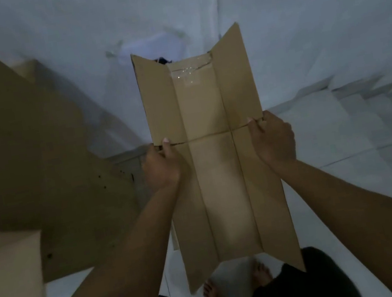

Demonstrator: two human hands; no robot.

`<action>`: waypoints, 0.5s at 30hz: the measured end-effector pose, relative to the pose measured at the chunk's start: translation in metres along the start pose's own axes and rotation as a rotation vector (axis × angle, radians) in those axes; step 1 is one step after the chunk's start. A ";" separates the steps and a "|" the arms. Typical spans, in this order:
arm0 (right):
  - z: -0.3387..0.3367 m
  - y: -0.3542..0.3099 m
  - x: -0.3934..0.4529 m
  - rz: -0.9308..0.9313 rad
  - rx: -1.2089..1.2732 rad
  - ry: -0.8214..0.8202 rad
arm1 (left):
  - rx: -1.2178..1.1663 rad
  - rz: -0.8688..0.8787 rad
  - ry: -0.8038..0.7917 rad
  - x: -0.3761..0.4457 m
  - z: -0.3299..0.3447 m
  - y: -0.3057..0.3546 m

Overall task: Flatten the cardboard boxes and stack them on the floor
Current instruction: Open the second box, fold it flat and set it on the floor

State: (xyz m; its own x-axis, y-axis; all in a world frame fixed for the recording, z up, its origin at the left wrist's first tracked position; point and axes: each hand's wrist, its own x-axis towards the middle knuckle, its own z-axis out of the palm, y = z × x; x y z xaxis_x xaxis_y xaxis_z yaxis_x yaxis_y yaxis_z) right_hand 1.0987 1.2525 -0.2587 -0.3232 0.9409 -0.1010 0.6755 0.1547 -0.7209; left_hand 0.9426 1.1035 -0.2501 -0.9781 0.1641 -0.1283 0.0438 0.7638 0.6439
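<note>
Item 1. Box: brown cardboard, opened out flat, being held in the air at frame centre, long axis running from 12 to 6 o'clock. Three lengthwise panels are being shown, divided by two fold lines; a crosswise crease is lying at mid-length, level with both hands. The side flaps at the 12 o'clock end are being splayed outward. Clear tape, torn and glossy, is sticking to the middle panel at that end. The 6 o'clock end is hanging above the feet.

Item 2. Left hand: being clamped on the box's 9 o'clock edge at the crease, thumb laid on the upper face, fingers curled behind and hidden.

Item 3. Right hand: being clamped on the 3 o'clock edge at the crease, fingers curled over the edge, fingertips pressing the upper face.

Item 4. Stack: large brown cardboard sheets, being kept on the floor at 9 o'clock, well apart from the held box; the count cannot be told through blur.

Item 5. Carton: lighter brown, still formed, being seen at 8 o'clock, in front of the stack.

Item 6. Floor: pale tiles, blurred, being seen at 3 o'clock.

Item 7. Feet: bare, being planted on the floor at 6 o'clock, under the box's lower end, between dark trouser legs.
</note>
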 end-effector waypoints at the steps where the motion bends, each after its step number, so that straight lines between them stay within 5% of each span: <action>1: 0.023 0.017 0.004 0.000 0.009 -0.010 | 0.003 -0.003 0.000 0.008 0.019 -0.019; 15: 0.311 0.206 0.054 -0.071 -0.069 -0.144 | -0.005 -0.025 0.012 0.123 0.241 -0.263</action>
State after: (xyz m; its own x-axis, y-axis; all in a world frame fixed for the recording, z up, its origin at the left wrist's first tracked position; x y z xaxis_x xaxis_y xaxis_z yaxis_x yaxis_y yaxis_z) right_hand 1.0142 1.2418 -0.6255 -0.4598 0.8750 -0.1518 0.6896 0.2441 -0.6818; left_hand 0.8602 1.0730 -0.6172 -0.9812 0.1377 -0.1354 0.0183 0.7642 0.6448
